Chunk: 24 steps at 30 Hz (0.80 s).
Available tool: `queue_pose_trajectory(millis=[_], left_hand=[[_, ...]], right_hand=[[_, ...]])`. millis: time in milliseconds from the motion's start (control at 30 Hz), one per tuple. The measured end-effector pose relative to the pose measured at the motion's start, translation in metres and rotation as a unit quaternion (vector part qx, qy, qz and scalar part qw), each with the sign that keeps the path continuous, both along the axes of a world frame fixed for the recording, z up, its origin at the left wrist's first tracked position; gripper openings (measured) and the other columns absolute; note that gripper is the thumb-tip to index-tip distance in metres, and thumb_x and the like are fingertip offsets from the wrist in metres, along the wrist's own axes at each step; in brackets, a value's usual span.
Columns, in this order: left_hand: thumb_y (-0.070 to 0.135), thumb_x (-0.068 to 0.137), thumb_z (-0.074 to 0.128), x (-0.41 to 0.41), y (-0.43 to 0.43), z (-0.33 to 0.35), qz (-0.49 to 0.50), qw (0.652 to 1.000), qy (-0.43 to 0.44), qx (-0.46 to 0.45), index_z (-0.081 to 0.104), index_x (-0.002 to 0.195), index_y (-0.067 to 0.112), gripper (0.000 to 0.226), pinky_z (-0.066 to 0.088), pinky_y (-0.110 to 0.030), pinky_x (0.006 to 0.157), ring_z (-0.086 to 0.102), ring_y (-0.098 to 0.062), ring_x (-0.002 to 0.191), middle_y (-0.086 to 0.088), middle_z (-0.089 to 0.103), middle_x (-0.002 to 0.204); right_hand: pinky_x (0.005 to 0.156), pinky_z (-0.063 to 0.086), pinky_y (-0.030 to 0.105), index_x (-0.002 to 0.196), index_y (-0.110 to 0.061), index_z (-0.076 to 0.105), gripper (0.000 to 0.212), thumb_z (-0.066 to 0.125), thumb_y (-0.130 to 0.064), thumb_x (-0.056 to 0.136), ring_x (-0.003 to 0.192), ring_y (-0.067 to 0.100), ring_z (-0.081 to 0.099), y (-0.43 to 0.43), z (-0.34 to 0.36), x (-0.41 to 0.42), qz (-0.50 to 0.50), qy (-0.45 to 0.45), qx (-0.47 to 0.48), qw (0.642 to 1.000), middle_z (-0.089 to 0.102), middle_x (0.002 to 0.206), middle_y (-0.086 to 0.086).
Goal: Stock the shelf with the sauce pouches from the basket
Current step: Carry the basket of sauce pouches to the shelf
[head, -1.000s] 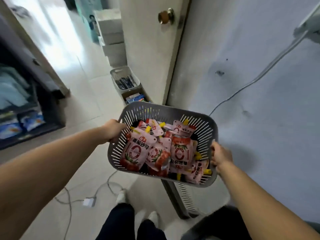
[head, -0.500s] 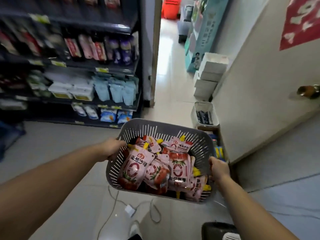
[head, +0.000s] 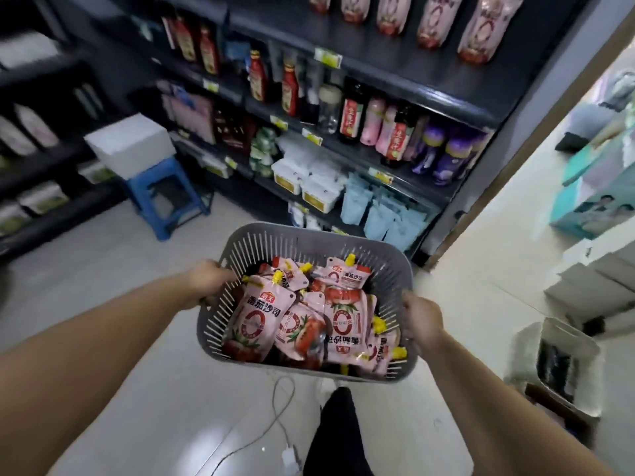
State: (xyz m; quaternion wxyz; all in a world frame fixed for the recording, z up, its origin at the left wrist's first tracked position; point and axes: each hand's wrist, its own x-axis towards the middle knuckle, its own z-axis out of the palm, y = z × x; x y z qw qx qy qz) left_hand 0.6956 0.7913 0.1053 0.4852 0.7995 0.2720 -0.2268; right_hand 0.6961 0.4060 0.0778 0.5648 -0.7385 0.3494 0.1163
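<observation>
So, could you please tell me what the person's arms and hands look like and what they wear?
Both arms are bare as far as the view shows: no sleeve covers the left forearm or the right forearm. The left hand and the right hand wear no gloves, and no watch, bracelet or ring is visible on either.

pale tiled floor [head: 103, 286], blue stool [head: 164, 195] bearing a white box [head: 130, 146], white cable [head: 276, 420] underfoot

Swung left, away from the door and wall, to face the dark shelf [head: 412, 77] of sauce bottles [head: 289, 87]. Carried the grey basket [head: 309, 243] round, now pointing at the lower rows. Brought a blue stool [head: 154, 171] into view.
</observation>
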Motion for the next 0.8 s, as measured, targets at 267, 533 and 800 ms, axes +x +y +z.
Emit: queue_pose_trajectory(millis=[267,533,800], left_hand=[[0.002,0.088,0.056,0.059,0.059,-0.002,0.195,0.98,-0.02,0.033,0.054,0.065,0.003,0.023,0.035,-0.021,0.035,0.047,-0.015,0.032,-0.003,0.053,0.041],[0.001,0.087,0.054,0.107,0.103,0.002,0.335,0.94,-0.039,0.046,0.055,0.071,0.005,0.016,0.033,-0.018,0.035,0.046,-0.02,0.04,-0.01,0.052,0.058],[0.0,0.085,0.055,0.192,0.19,-0.016,0.367,0.929,-0.024,0.047,0.055,0.07,0.002,0.015,0.029,-0.013,0.029,0.042,-0.012,0.023,-0.01,0.051,0.055]], right_hand=[[0.045,0.027,0.029,0.052,-0.017,0.051,0.029,0.058,-0.017,0.081,0.042,0.019,0.038,0.081,-0.013,0.188,0.137,0.011,0.027,0.99,0.043,0.039,-0.003],[0.049,0.031,0.028,0.054,-0.016,0.048,0.028,0.056,-0.019,0.081,0.046,0.02,0.038,0.168,0.007,0.307,0.221,-0.019,-0.007,0.975,0.041,0.044,0.0],[0.039,0.026,0.024,0.061,-0.015,0.047,0.022,0.054,-0.017,0.082,0.044,0.018,0.034,0.265,-0.008,0.4,0.24,-0.001,-0.033,0.97,0.038,0.051,0.002]])
